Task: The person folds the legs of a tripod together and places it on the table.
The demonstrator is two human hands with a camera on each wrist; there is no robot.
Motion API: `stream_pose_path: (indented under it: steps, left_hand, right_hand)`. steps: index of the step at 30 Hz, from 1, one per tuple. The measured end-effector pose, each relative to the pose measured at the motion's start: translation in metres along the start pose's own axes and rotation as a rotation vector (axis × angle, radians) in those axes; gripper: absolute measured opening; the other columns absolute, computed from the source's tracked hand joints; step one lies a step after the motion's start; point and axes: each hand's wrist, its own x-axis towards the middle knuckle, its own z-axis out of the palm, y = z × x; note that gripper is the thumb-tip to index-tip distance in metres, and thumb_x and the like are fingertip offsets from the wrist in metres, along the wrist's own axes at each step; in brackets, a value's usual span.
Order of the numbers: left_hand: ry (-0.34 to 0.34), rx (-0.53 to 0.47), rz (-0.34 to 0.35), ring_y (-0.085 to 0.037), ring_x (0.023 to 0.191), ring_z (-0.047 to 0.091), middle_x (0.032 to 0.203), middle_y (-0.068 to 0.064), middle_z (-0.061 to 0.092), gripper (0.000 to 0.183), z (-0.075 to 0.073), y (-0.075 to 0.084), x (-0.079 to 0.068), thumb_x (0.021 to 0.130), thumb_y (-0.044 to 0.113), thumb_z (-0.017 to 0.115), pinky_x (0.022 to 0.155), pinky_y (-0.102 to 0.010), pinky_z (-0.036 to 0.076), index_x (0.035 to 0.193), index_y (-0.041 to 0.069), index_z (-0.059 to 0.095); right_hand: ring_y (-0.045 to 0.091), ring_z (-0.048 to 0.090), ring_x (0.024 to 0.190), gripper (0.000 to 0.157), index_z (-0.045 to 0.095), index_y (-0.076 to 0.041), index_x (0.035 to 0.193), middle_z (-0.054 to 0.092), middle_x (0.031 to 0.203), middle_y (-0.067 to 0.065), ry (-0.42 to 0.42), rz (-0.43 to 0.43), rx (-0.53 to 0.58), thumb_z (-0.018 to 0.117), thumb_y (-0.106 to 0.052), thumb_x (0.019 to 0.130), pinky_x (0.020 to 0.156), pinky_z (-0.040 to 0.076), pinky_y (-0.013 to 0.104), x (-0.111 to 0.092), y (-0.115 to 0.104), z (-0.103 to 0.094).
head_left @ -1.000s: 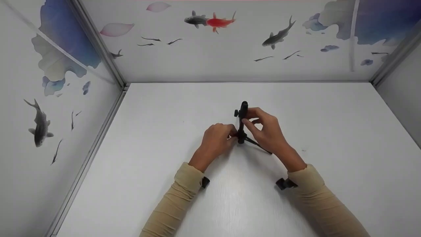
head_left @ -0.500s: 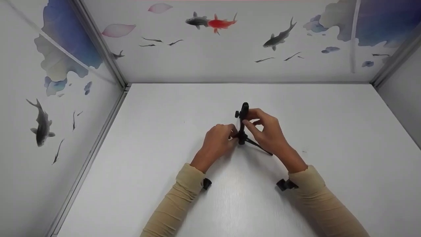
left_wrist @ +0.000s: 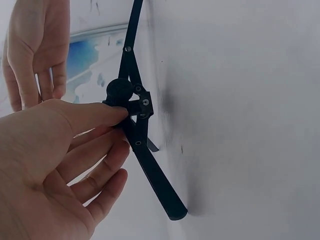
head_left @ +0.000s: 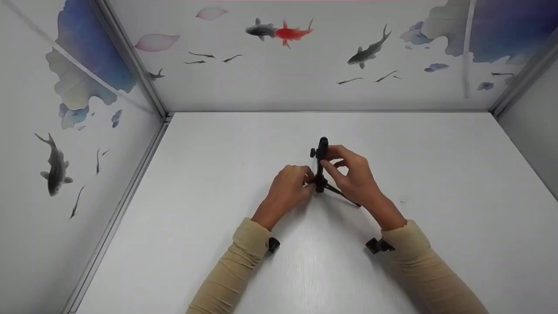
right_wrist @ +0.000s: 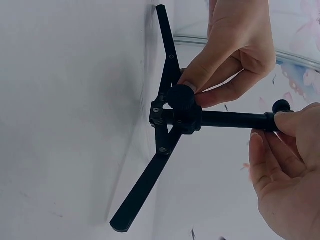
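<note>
- One printed side panel (head_left: 26, 100) at far left, well apart from the work; no hazard noted.
- Left forearm: tan left sleeve (head_left: 250, 242), with a small black device (head_left: 273, 245) at the cuff. A knock against this device could, in my judgement, jog the fingers.
- Left hand (head_left: 290, 185): grasping, thumb and finger pinched at the round locking knob (right_wrist: 181, 96) by the hub. Were the knob loosened with the column (right_wrist: 232, 120) unsupported, the column could drop; overtightening could strain the thread. The folding braces (left_wrist: 143, 131) lie near enough to nip a fingertip should the legs (left_wrist: 160, 185) collapse.
- Black tabletop tripod (head_left: 320, 176): on the white table (head_left: 209, 174), between the two hands, column roughly upright, legs splayed. I cannot confirm that every foot bears on the surface; uneven footing plus a sideways pull could tip it.
- Top knob (right_wrist: 281, 105): near the column's upper end, projecting leftward from where I stand. An accidental brush could loosen it.
- Right hand (head_left: 357, 172): grasping, fingertips and thumb on the column's upper part. A light hold on smooth tube could slip or twist; uneven force between the hands would be the likely cause.
- Right forearm: tan right sleeve (head_left: 423, 257), clear of the tripod.
</note>
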Motion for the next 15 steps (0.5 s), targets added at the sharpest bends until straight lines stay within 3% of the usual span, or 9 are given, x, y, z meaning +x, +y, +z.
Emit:
stream_pose_path:
  steps: [15]
  left_hand:
    - [-0.003,-0.004,0.013,-0.016,0.093,0.079,0.099,-0.003,0.084,0.012,-0.0001,0.0004,0.0005,0.097,0.012,0.081,0.077,-0.029,0.059,0.107,0.006,0.084]
  right_hand:
    - [0.012,0.075,0.110,0.027,0.070,-0.014,0.133,0.078,0.120,-0.004,-0.009,0.022,-0.019,0.071,-0.017,0.106,0.086,0.062,0.031,-0.0001,0.0002,-0.0014]
